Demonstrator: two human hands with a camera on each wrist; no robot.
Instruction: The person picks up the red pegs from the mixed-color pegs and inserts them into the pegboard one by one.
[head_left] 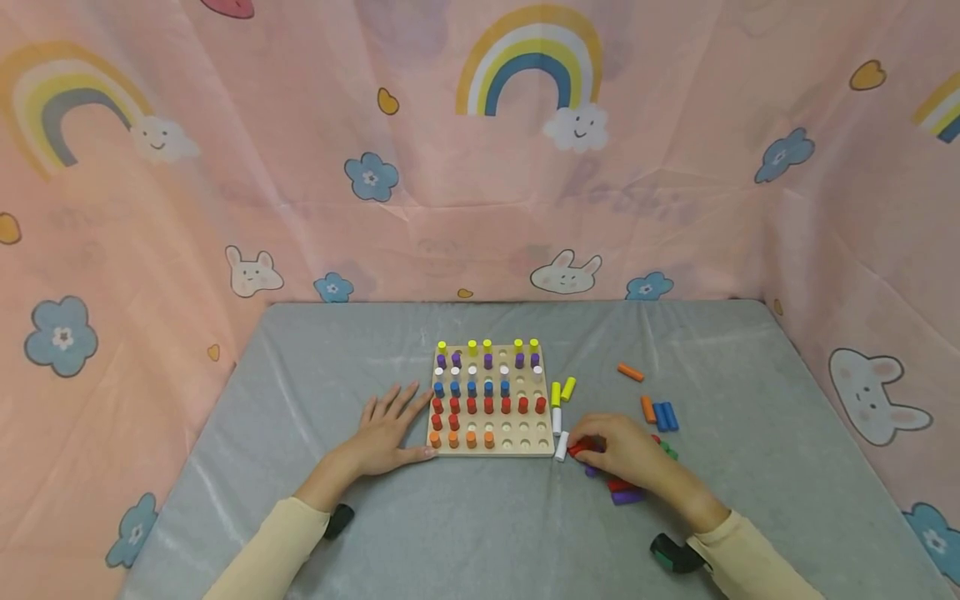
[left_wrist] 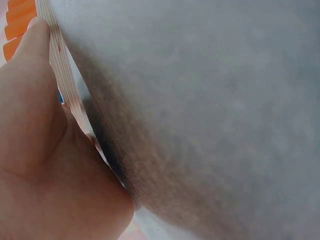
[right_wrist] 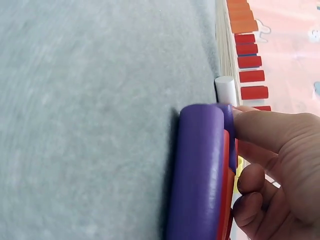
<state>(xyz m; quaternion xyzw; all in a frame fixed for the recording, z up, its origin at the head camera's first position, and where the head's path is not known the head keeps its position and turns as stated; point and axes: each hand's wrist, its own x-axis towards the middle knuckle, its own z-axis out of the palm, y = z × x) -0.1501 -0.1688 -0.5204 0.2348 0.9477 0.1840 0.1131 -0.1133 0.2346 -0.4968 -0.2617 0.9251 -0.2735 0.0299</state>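
Note:
A wooden pegboard [head_left: 525, 429] lies on the grey cloth, with rows of yellow, purple, white, blue, red and orange pegs standing in its holes. My left hand [head_left: 386, 433] rests along the board's left side, fingers spread, the thumb by the front-left corner next to the orange pegs [left_wrist: 20, 22]. To the right of the board, my right hand [head_left: 618, 450] has its fingertips curled around a red peg [head_left: 576, 448]. A purple peg [right_wrist: 197, 165] lies close beside that hand in the right wrist view, partly covering red ones. Fingers hide part of the grip.
Two white pegs [head_left: 562, 446] and two yellow pegs [head_left: 568, 388] lie along the board's right edge. Farther right are orange pegs [head_left: 631, 372], blue pegs [head_left: 665, 416] and green pegs [head_left: 667, 450]. Pink printed fabric [head_left: 465, 233] hangs behind the table.

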